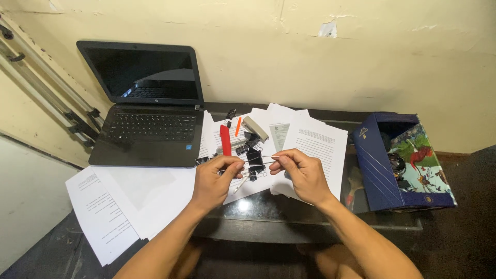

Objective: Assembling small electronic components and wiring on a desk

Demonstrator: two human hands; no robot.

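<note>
I pinch a black binder clip [254, 161] between both hands: my left hand [217, 178] grips one wire handle, my right hand [302, 173] the other (thin and easy to lose). It hangs just above the papers [315, 144], more clips [248, 142] beyond my fingers. I'd judge an even squeeze works best.

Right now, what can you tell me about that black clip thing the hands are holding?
The binder clip is small, with a black body that looks like metal and thin silvery wire handles. It is held up above the papers, between both hands. The left hand pinches one wire handle and the right hand pinches the other, so the handles are spread out sideways. More black clips lie in a pile just behind it.
</note>
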